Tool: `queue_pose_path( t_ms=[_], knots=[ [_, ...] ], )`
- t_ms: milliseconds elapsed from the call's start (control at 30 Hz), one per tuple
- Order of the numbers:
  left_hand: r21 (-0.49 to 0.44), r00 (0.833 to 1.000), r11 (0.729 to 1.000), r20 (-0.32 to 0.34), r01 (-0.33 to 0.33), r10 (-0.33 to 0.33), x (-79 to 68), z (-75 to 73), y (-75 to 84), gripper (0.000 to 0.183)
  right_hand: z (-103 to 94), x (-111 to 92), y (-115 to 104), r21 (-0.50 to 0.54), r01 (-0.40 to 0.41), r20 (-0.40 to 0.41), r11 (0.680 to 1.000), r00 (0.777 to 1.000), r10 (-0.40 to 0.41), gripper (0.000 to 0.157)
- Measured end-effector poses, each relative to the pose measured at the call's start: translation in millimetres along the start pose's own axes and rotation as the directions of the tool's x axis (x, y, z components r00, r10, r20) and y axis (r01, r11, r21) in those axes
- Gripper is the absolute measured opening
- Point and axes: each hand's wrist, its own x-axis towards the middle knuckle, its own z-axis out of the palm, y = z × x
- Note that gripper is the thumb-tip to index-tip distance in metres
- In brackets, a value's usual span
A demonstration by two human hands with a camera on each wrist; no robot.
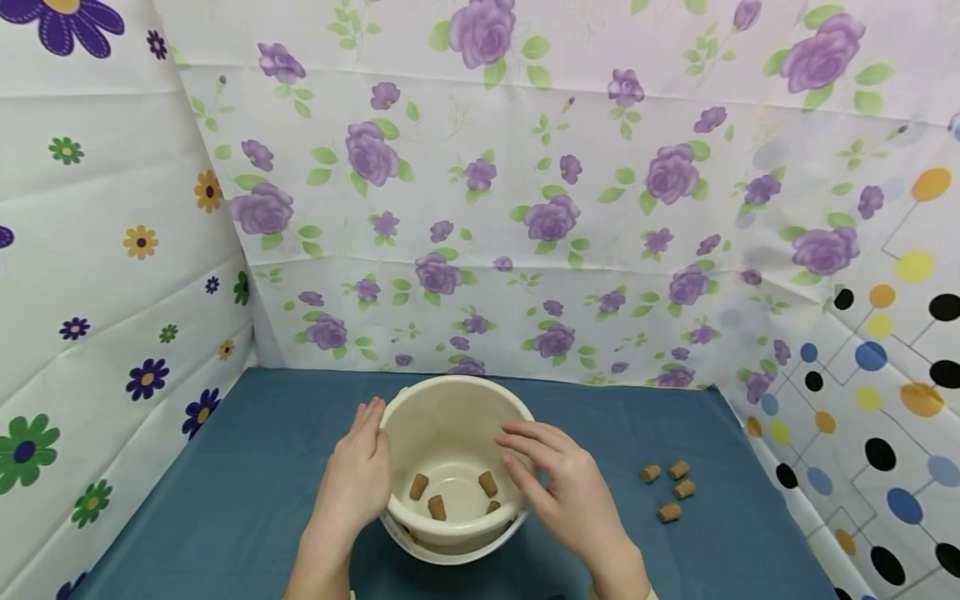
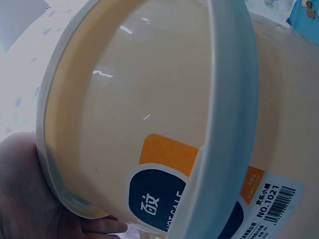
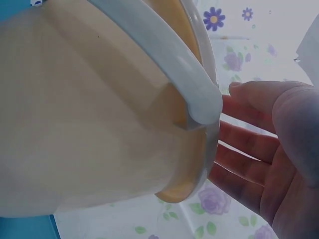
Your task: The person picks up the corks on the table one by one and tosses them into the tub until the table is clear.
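A cream plastic bucket [image 1: 450,425] is at the front middle of the table, its mouth facing the head camera. Several small brown corks [image 1: 437,507] lie on its bottom. My left hand [image 1: 357,471] rests against the left side of the rim, fingers extended. On the opposite side my right hand [image 1: 566,479] has its fingers spread, with fingertips at the rim; the right wrist view shows them beside the handle's joint. The pale handle [image 2: 233,99] hangs down across the bucket's outer wall, partly over an orange and navy label [image 2: 167,152].
Several more corks [image 1: 670,512] lie loose on the blue cloth [image 1: 300,433] to the right of the bucket. A white sheet with purple roses [image 1: 551,218] hangs behind, and patterned sheets [image 1: 142,317] stand along both sides.
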Motion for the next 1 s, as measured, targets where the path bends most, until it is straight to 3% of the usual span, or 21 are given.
queue_pose_path(
  t_ms=[333,700,1000],
  knots=[
    [0.000,1.000,1.000,0.005,-0.001,0.001,-1.7,0.7,-1.1,0.054,-4.4,-4,3,-0.016,0.004,-0.037,1.000,0.999,-0.004,0.024],
    [-0.011,1.000,1.000,-0.002,-0.001,0.001,0.8,0.5,-0.4,0.055,-13.6,-11,14,-0.086,-0.088,-0.083,0.992,0.993,0.081,0.043],
    [-0.012,1.000,1.000,-0.001,0.001,-0.001,1.7,1.2,-0.5,0.055,-23.2,-20,25,-0.120,-0.123,-0.118,0.985,0.987,0.109,0.047]
  ],
)
